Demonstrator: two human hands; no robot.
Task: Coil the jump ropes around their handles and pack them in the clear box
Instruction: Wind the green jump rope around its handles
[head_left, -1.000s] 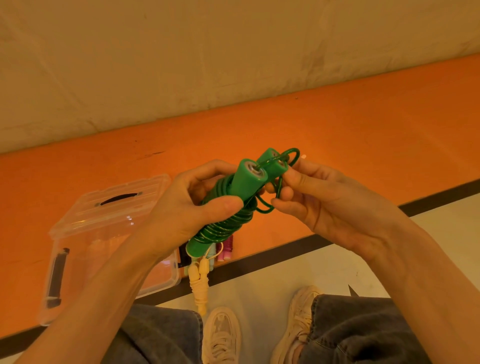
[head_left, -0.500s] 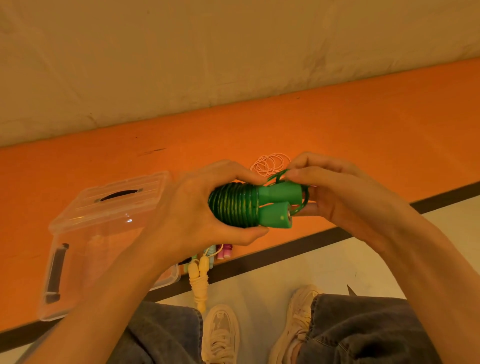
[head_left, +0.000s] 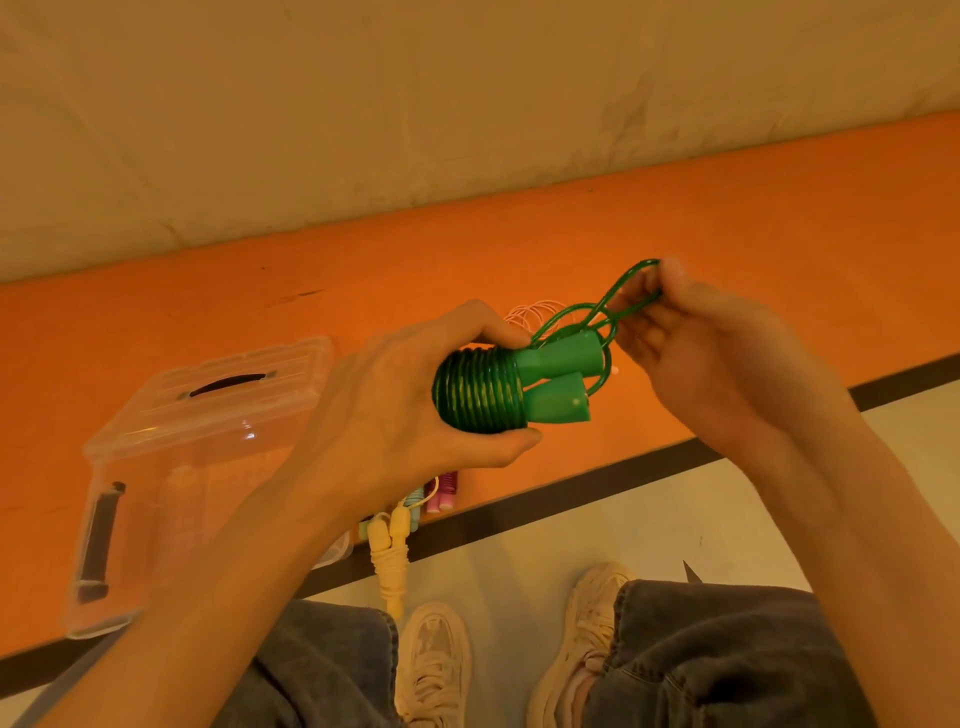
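Green jump rope (head_left: 480, 392), head view, frame centre: cord coiled tight round paired handles, tail loop free at upper right. Left hand (head_left: 395, 410) wraps fingers and thumb round coil, holds bundle in air above orange table (head_left: 727, 218). Right hand (head_left: 717, 358) pinches tail loop, pulled up and away from handle ends. Step judged: finishing wrap, securing tail. Next move calls for tucking loop over or between handles, keeping tension. Clear box (head_left: 171, 467), lower left, lid looks on; needs opening. Other coiled ropes (head_left: 410, 514) on table edge beneath left hand.

On the orange bench (head_left: 727, 228) lie a clear box (head_left: 171, 467) at left and some coiled jump ropes (head_left: 415, 512) near its front edge.
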